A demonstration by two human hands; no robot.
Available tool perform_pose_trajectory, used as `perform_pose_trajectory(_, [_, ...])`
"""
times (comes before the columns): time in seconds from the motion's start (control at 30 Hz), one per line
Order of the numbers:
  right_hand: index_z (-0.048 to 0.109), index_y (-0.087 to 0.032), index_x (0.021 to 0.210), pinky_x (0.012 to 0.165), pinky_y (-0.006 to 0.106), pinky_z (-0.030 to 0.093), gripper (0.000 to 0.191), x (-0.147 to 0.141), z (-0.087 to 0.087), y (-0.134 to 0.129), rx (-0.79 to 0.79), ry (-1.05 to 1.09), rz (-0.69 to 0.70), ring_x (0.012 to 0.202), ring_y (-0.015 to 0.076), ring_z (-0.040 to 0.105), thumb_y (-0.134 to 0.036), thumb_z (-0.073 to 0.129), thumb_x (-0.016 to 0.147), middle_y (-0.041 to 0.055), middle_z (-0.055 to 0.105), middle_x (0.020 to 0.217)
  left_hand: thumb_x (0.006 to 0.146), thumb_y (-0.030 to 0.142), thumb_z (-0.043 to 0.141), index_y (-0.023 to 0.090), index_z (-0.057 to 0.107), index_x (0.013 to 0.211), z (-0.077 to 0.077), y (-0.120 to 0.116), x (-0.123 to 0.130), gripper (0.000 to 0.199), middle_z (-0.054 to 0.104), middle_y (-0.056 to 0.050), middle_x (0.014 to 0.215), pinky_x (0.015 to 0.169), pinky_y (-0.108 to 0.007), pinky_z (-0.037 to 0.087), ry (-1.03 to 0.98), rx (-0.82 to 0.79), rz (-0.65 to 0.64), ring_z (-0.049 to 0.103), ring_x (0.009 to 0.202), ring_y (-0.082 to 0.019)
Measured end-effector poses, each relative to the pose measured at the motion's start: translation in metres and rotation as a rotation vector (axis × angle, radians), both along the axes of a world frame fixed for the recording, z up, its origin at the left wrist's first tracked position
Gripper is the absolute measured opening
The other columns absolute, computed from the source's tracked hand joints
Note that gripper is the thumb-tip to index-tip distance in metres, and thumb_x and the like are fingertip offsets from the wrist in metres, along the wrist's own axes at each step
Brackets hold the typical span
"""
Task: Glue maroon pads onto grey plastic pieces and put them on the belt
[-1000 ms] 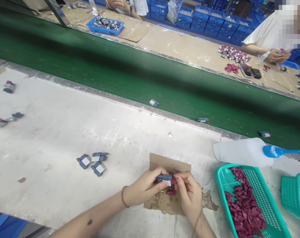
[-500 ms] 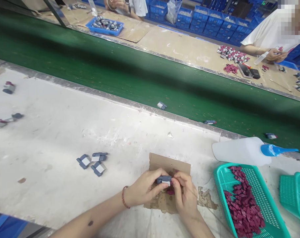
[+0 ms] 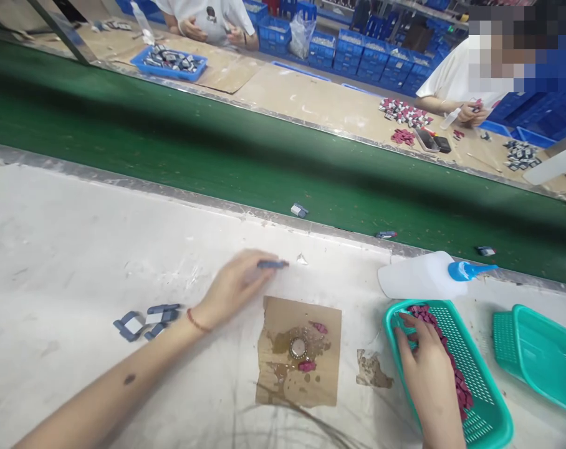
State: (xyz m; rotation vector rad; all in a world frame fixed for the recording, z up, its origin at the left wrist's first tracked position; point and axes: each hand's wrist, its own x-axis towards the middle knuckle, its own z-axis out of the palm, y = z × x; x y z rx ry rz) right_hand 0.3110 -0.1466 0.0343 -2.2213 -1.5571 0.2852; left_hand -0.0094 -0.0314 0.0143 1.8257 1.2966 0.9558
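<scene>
My left hand (image 3: 239,284), slightly blurred, pinches a small dark blue-grey plastic part (image 3: 272,264) above the white table, near the conveyor's edge. My right hand (image 3: 427,368) reaches into a green basket (image 3: 493,399) of small maroon pieces (image 3: 461,390). Its fingers are bent and apart, with the tips near the basket's far left corner; no piece shows between them. Between the hands lies a stained cardboard sheet (image 3: 323,386) bearing a round cap (image 3: 298,348) and two maroon pieces (image 3: 307,366). Several blue-grey and white parts (image 3: 134,325) lie left of my forearm, which partly covers one.
A white bottle with a blue nozzle (image 3: 421,277) lies behind the basket. Another green basket (image 3: 540,355) stands at right. The green conveyor belt (image 3: 208,149) carries three small parts. Across it, two people sit at a bench (image 3: 306,100) with a blue tray (image 3: 171,73).
My hands have parted. The left moved up and away with the blue-grey part; the right let go and moved right into the basket. The cap and maroon pieces on the cardboard are now uncovered.
</scene>
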Motion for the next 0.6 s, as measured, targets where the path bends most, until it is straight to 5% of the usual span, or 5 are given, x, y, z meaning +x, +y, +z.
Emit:
perform_pose_trajectory(0.17, [0.071, -0.016, 0.099, 0.073, 0.042, 0.051, 0.044, 0.005, -0.012, 0.003, -0.15, 0.058, -0.083, 0.088, 0.0322, 0.067, -0.045, 0.041, 0.084, 0.0161, 0.072, 0.102, 0.087, 0.028, 0.048, 0.017, 0.065, 0.109, -0.024, 0.09, -0.005, 0.03, 0.07, -0.012, 0.11, 0.095, -0.045, 0.047, 0.164, 0.124, 0.23, 0.062, 0.104, -0.028])
perform_pose_trajectory(0.27, [0.074, -0.019, 0.09, 0.071, 0.039, 0.05, 0.039, 0.002, -0.013, 0.007, -0.124, 0.061, -0.093, 0.085, 0.0316, 0.068, -0.043, 0.043, 0.081, 0.015, 0.073, 0.099, 0.085, 0.025, 0.052, 0.016, 0.062, 0.115, -0.034, 0.117, 0.005, 0.034, 0.061, -0.015, 0.127, 0.107, -0.051, 0.036, 0.344, 0.224, 0.274, 0.048, 0.126, -0.033])
perform_pose_trajectory(0.4, [0.071, -0.022, 0.073, 0.067, 0.036, 0.051, 0.03, 0.003, -0.013, 0.01, -0.069, 0.149, -0.083, 0.075, 0.0284, 0.068, -0.039, 0.047, 0.076, 0.0116, 0.074, 0.086, 0.087, 0.031, 0.052, 0.017, 0.055, 0.128, -0.036, 0.12, 0.033, 0.043, 0.05, -0.015, 0.142, 0.112, -0.056, 0.026, 0.476, 0.328, 0.04, 0.031, 0.14, -0.036])
perform_pose_trajectory(0.5, [0.069, -0.022, 0.073, 0.069, 0.038, 0.052, 0.027, 0.004, -0.012, 0.008, -0.093, 0.263, -0.084, 0.072, 0.0282, 0.068, -0.04, 0.049, 0.073, 0.0101, 0.073, 0.081, 0.09, 0.025, 0.047, 0.018, 0.054, 0.129, -0.035, 0.118, 0.057, 0.04, 0.054, -0.013, 0.139, 0.111, -0.052, 0.029, 0.48, 0.308, -0.182, 0.039, 0.134, -0.033])
perform_pose_trajectory(0.6, [0.067, -0.022, 0.076, 0.068, 0.038, 0.054, 0.027, 0.003, -0.008, 0.005, -0.127, 0.394, -0.07, 0.072, 0.0278, 0.069, -0.044, 0.051, 0.074, 0.0086, 0.073, 0.079, 0.091, 0.018, 0.041, 0.016, 0.059, 0.123, -0.033, 0.122, 0.076, 0.037, 0.059, -0.015, 0.128, 0.105, -0.049, 0.035, 0.452, 0.277, -0.195, 0.048, 0.122, -0.031])
